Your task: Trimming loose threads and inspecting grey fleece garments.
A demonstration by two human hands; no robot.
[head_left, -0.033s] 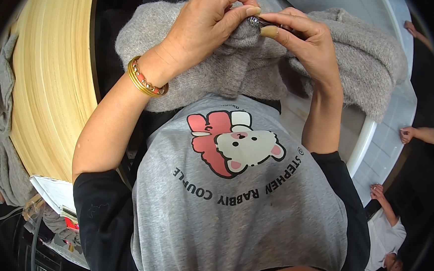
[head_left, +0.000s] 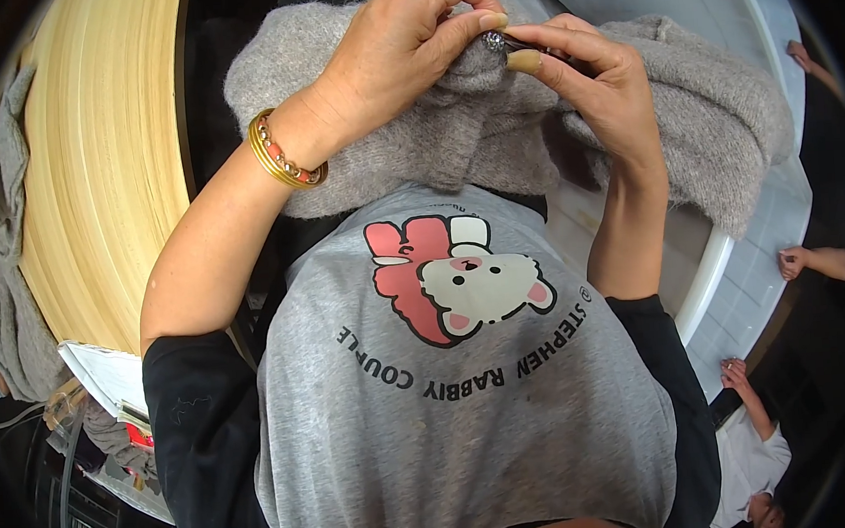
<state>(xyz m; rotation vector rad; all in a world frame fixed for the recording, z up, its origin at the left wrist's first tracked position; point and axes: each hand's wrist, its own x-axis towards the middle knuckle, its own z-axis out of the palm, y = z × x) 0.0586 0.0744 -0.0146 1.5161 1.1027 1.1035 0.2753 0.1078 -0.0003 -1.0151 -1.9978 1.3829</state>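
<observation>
A grey-brown knitted garment (head_left: 406, 158) lies bunched over my lap and spreads to the right. My left hand (head_left: 400, 52) is closed, pinching a fold of the knit between thumb and index finger. Just below those fingertips sits a round, sparkly, dark button (head_left: 494, 42) against the wool. From the right, my right hand (head_left: 595, 74) meets it, thumb and index finger closed around a dark slim tool (head_left: 550, 54). The tool's tip is at the button's edge. Most of the tool is hidden by my fingers, so its exact kind does not show.
A pale wooden surface (head_left: 96, 148) stands at the left, with more grey knit (head_left: 0, 241) beyond it. At the right is a white-edged, light grey table (head_left: 756, 263), part of the garment resting on it. Other people's hands (head_left: 795, 262) show along its far side.
</observation>
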